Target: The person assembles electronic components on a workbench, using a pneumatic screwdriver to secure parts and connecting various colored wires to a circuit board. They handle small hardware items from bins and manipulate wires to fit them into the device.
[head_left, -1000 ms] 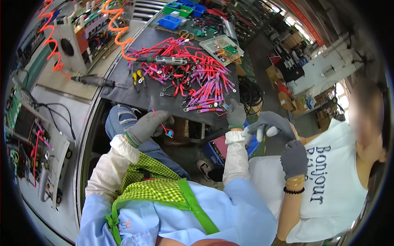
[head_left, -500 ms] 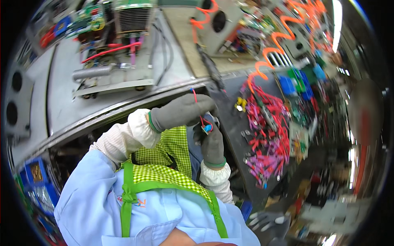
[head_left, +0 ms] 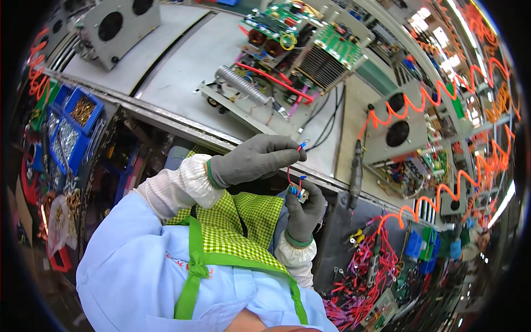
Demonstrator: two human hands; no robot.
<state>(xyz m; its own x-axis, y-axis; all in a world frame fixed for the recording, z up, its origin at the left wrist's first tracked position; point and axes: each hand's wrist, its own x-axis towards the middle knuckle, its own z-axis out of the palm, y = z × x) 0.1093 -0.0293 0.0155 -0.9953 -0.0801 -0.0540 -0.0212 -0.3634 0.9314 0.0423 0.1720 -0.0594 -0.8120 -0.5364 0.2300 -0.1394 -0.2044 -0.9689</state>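
Grey gloves cover both hands, held close together in front of my apron at the bench edge. My left hand (head_left: 259, 160) pinches a thin red wire (head_left: 289, 175) near its end, where a blue-sleeved terminal (head_left: 302, 145) sticks out past the fingertips. Lower and to the right, my right hand (head_left: 304, 214) is closed on a small blue and silver part (head_left: 297, 192), to which the red wire runs. A second blue-sleeved end stands up beside that part. The part's exact kind is not clear. Beyond my hands sits an open metal chassis (head_left: 243, 113) with green circuit boards and a ribbed heatsink.
A dark power screwdriver (head_left: 357, 171) on a coiled orange hose lies to the right. Red and purple cables (head_left: 381, 254) pile up at the lower right. Blue screw bins (head_left: 83, 110) stand at left. Grey fan panels (head_left: 113, 27) rise at the back.
The view has swung left, so the chassis and cables appear farther right, and the left bins show more fully. Both hands still hold the wired part; the left fingers now pinch near the terminal.
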